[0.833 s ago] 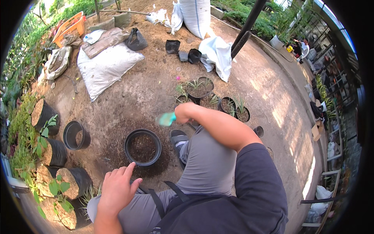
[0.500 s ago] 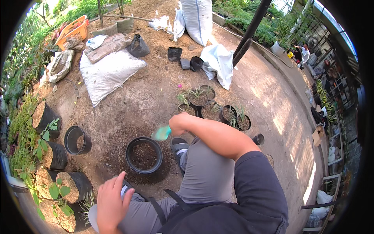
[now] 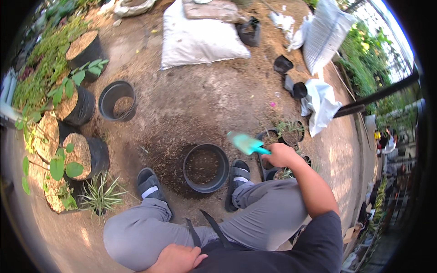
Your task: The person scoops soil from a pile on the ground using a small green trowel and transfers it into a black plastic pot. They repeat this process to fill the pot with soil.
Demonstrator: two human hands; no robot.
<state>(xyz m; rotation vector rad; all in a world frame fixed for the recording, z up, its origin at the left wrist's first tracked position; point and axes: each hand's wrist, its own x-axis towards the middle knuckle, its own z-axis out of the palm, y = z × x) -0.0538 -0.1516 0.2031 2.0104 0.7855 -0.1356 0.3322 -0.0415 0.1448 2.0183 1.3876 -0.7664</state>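
Black pots (image 3: 101,157), filled, clustered far left — spider plant (image 3: 101,193) beside them. Left hand (image 3: 176,258), at the thigh (image 3: 136,236); cannot tell whether its grip is open. Round pot (image 3: 185,175), soil inside, between sandals (image 3: 151,185). Teal trowel (image 3: 246,144), blade leftward, near that pot — right hand (image 3: 280,155), grip closed around the handle.

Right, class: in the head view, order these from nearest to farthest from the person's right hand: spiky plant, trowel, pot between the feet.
1. Trowel: held in the right hand.
2. Pot between the feet: left of that hand.
3. Spiky plant: much farther left.
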